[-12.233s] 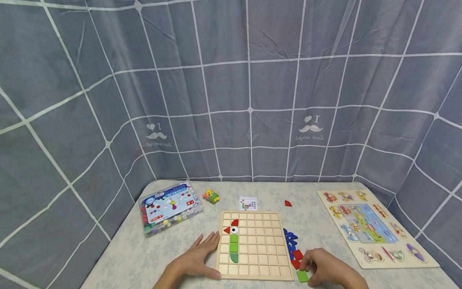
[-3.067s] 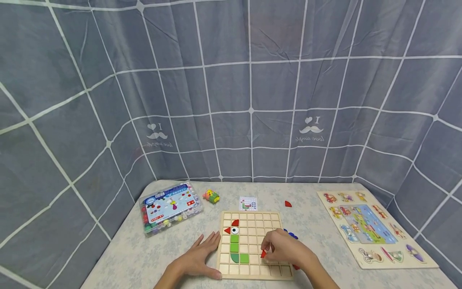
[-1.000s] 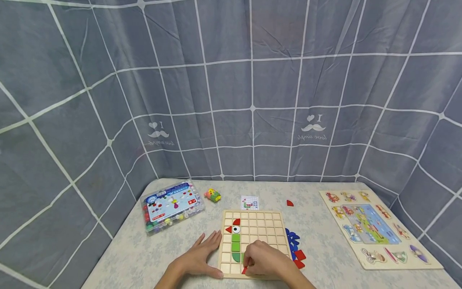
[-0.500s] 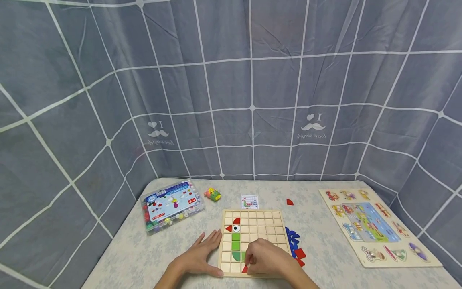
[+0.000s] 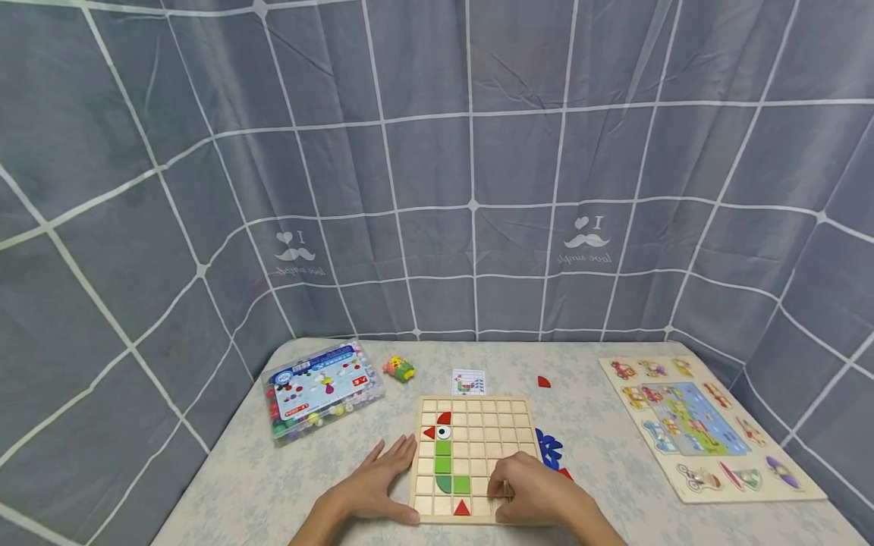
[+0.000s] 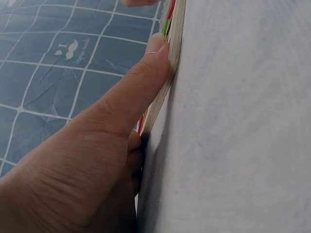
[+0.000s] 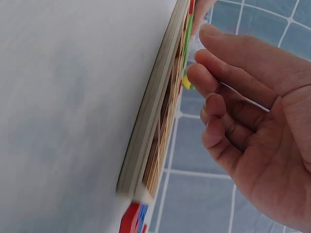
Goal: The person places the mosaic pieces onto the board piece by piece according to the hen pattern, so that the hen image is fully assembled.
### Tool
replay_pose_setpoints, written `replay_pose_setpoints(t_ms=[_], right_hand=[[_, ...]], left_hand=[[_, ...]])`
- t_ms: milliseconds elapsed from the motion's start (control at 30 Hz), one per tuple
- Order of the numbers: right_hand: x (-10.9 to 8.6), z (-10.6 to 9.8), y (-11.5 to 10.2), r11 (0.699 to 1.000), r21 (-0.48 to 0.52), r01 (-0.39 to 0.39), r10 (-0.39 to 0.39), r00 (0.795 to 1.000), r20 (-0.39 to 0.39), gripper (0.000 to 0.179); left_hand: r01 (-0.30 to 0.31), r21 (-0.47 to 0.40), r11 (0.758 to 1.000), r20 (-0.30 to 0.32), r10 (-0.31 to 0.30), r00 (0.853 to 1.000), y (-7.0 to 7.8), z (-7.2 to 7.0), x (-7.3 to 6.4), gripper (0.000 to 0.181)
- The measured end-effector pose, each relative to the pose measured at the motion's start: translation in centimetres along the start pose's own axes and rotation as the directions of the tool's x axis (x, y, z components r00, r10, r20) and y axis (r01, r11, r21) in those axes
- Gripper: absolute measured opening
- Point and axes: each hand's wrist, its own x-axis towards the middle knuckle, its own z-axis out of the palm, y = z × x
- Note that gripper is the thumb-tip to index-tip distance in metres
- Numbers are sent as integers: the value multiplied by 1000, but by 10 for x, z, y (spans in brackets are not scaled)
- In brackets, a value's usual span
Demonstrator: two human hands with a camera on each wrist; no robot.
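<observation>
Right grip [image 5: 536, 489]: narrow, fingers loosely curled, thumb apart from the fingertips, holding nothing. It is positioned over the near right part of the wooden grid board [image 5: 505, 425]; the right wrist view shows its fingertips clear of the board. Left grip [image 5: 375, 485]: wide, fingers extended and spread. Its fingertips lie at the left edge of the board, and its thumb rests at the near left corner.

Board contents, with columns counted from the left and rows from the far edge:
- Column 1, row 3: red beak triangle [image 5: 429, 432].
- Column 2, row 2: red quarter-round [image 5: 444, 418].
- Column 2, row 3: eye tile [image 5: 444, 432].
- Column 2, rows 4 and 5: green squares [image 5: 443, 448].
- Column 2, row 6: green quarter-round [image 5: 444, 483].
- Column 3, row 6: single green square [image 5: 462, 484].
- Column 3, row 7: red base triangle [image 5: 462, 508], apex pointing away from the person.

Blue pieces [image 5: 549, 447] are heaped just beside the right edge of the board. Near them, a red piece [image 5: 565, 473] is partly hidden by the right grip. Beyond the far edge, a pattern card [image 5: 469, 382] and a loose red quarter-round [image 5: 544, 381] lie on the bench [image 5: 246, 485].

At the far left are a clear case [image 5: 324, 387] and a small toy figure [image 5: 399, 368]. A picture puzzle [image 5: 655, 409] lies at the right.
</observation>
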Motion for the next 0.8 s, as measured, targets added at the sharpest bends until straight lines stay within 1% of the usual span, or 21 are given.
replay_pose_setpoints(t_ms=[267, 500, 667, 800], right_hand=[[-12, -4, 11, 999, 44, 16, -14, 999, -29, 15], [-19, -8, 17, 997, 81, -11, 12, 1000, -7, 13], [-29, -12, 24, 996, 82, -28, 29, 1000, -11, 14], [-39, -13, 35, 993, 116, 0, 3, 1000, -30, 13]], left_hand=[[3, -13, 1000, 13, -2, 1000, 1, -2, -1, 113], [-6, -13, 1000, 12, 6, 1000, 3, -3, -1, 112], [8, -33, 999, 22, -7, 1000, 4, -5, -1, 111], [13, -48, 999, 27, -12, 1000, 4, -5, -1, 111]])
